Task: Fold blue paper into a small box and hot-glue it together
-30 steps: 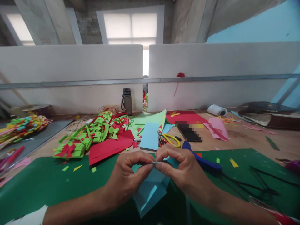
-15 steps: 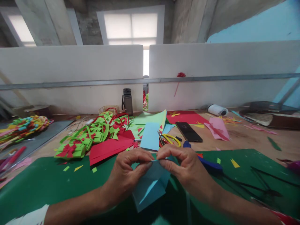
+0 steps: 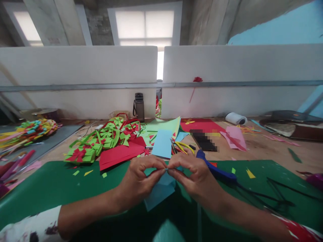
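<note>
Both hands pinch the top edge of a folded light-blue paper (image 3: 160,195) between thumbs and forefingers, their tips almost meeting. My left hand (image 3: 141,178) is closed on the edge from one side, my right hand (image 3: 191,174) from the other. Below the fingers the paper hangs down over the green mat (image 3: 101,195). Parts of it are hidden behind the fingers. Just beyond the hands lies a flat light-blue sheet (image 3: 162,144), with yellow-handled scissors (image 3: 185,147) beside it. A blue glue gun (image 3: 219,173) rests close to my right hand.
Green paper gift boxes with red bows (image 3: 82,155) and red paper sheets (image 3: 121,154) lie to the left. A dark bottle (image 3: 139,108) stands at the back. On the right are a phone (image 3: 204,140), pink paper (image 3: 234,138) and a white roll (image 3: 236,119). A black cord (image 3: 262,193) crosses the mat.
The hands have drawn slightly closer together and still pinch the paper's top edge. Less of the hanging paper's face shows now. The view has shifted a little.
</note>
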`<state>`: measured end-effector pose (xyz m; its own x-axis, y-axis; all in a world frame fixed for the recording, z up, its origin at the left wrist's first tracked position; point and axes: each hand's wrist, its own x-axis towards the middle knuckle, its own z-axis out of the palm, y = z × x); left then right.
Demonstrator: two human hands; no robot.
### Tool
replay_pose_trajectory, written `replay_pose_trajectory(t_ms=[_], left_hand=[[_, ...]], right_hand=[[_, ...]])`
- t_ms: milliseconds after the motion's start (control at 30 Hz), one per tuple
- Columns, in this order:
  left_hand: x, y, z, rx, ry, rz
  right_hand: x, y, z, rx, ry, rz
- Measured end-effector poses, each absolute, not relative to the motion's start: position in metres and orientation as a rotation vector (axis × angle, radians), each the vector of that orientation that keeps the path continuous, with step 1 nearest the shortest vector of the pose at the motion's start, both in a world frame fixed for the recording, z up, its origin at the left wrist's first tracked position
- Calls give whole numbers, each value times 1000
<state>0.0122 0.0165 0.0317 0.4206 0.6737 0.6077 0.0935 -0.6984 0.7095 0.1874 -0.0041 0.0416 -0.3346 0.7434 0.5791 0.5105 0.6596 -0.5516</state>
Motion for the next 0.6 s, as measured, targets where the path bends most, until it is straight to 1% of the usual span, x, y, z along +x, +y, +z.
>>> replay_pose_trajectory(t_ms=[133, 233, 433, 600], left_hand=[[12, 16, 31, 2224, 610, 1269], [11, 18, 29, 2323, 600, 1270], [6, 16, 35, 2438, 557, 1243], [5, 13, 39, 2372, 622, 1253]], right_hand=[[188, -2, 40, -862, -2151, -13], [188, -2, 39, -855, -2206, -140], [188, -7, 43, -845, -2236, -143], [189, -8, 47, -878, -2190, -77]])
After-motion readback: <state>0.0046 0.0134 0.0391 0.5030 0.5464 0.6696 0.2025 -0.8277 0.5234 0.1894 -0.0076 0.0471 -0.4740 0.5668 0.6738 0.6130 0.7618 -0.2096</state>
